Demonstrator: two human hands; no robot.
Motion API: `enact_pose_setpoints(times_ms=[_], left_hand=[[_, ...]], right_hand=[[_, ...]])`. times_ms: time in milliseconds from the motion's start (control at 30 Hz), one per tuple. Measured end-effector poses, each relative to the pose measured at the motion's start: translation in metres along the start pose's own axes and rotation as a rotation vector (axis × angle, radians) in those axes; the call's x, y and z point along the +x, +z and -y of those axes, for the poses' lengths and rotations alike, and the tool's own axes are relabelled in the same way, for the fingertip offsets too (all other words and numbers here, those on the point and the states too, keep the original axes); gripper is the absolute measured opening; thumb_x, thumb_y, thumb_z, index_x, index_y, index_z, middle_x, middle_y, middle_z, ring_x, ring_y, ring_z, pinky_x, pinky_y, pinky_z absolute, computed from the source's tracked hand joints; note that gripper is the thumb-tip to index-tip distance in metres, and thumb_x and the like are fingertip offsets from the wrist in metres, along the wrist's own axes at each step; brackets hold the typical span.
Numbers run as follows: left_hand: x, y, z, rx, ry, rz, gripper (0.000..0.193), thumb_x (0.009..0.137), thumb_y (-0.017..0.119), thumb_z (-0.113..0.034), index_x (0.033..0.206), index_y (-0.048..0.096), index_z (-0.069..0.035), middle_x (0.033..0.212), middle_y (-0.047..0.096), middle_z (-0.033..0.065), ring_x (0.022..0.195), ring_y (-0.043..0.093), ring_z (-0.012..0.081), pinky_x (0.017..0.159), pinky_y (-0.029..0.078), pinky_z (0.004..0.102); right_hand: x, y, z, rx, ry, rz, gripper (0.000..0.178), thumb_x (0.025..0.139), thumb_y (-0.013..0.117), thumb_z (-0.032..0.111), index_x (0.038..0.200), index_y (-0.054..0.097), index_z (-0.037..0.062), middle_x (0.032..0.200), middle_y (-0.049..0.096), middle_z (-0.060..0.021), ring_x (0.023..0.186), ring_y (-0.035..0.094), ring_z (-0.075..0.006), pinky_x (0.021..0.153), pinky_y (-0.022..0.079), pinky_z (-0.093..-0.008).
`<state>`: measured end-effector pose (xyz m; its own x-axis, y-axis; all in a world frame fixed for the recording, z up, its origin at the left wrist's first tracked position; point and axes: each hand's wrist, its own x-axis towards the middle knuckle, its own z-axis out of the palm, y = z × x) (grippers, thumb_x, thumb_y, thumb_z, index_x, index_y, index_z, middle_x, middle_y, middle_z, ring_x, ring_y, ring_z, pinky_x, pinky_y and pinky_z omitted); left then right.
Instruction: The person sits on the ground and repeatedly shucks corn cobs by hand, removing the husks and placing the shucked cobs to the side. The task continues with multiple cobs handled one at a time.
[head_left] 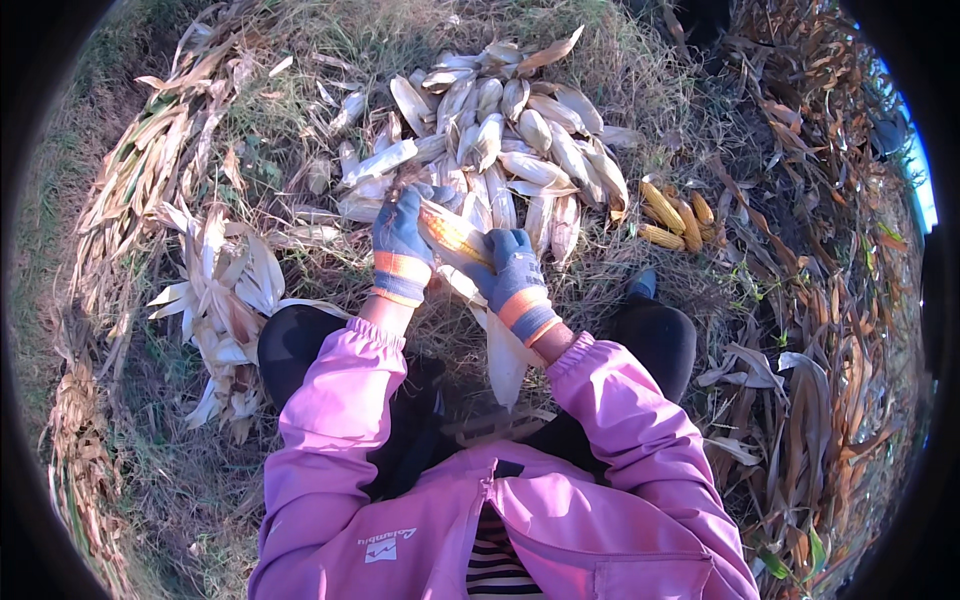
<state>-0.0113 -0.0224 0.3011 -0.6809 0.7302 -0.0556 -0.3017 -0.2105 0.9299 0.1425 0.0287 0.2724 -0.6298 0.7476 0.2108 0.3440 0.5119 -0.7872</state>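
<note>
Between my two gloved hands lies an ear of corn (452, 234), its yellow kernels bare along the side facing up. My left hand (403, 225), in a blue-grey glove with an orange cuff, is closed round the silk end at the upper left. The other end is gripped by my right hand (512, 268), gloved alike. Pale husk (507, 365) peeled from the ear hangs below my right hand. Just beyond my hands is a heap of unhusked corn ears (490, 130). Glove fabric hides parts of both ends of the ear.
Several husked yellow ears (676, 218) lie on the ground right of the heap. Loose husks (222, 300) are piled by my left knee (298, 350). Dry corn stalks (800, 330) line the right side, and more stalks (150, 165) lie at the far left.
</note>
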Motion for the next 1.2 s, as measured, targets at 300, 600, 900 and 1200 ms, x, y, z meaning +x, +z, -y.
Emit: enact_pose_setpoints(times_ms=[300,600,900,1200], left_hand=[[0.007,-0.014,0.012,-0.056,-0.061,-0.048,0.039,0.095,0.045,-0.036,0.096,0.062,-0.001,0.091,0.067,0.0102,0.08,0.064,0.0172,0.073,0.052,0.0306],[0.003,-0.006,0.005,-0.287,-0.096,-0.012,0.039,0.095,0.045,-0.035,0.095,0.061,0.001,0.094,0.066,0.0136,0.083,0.065,0.022,0.078,0.052,0.0345],[-0.009,0.005,0.0,-0.148,-0.051,0.157,0.04,0.095,0.046,-0.034,0.096,0.059,0.003,0.097,0.066,0.0146,0.089,0.064,0.0233,0.083,0.051,0.0362],[-0.011,0.01,0.015,0.026,0.06,-0.018,0.026,0.089,0.058,-0.023,0.099,0.06,0.0,0.092,0.064,0.0072,0.08,0.059,0.014,0.074,0.048,0.0293]], right_hand=[[-0.002,0.003,-0.001,0.044,0.01,-0.029,0.044,0.066,0.076,0.016,0.101,0.053,0.0024,0.099,0.05,-0.0206,0.09,0.052,-0.0405,0.078,0.044,-0.0449],[-0.005,0.006,0.003,0.038,-0.012,-0.052,0.043,0.067,0.075,0.016,0.102,0.053,0.0023,0.1,0.05,-0.0202,0.09,0.053,-0.0407,0.077,0.045,-0.0445],[-0.003,0.005,0.004,-0.131,0.038,0.018,0.053,0.062,0.076,0.026,0.105,0.054,0.0051,0.106,0.05,-0.0178,0.102,0.048,-0.036,0.085,0.043,-0.043],[0.004,0.011,-0.003,-0.149,0.05,0.016,0.054,0.061,0.075,0.029,0.103,0.052,0.0046,0.104,0.051,-0.0174,0.101,0.05,-0.0361,0.085,0.043,-0.043]])
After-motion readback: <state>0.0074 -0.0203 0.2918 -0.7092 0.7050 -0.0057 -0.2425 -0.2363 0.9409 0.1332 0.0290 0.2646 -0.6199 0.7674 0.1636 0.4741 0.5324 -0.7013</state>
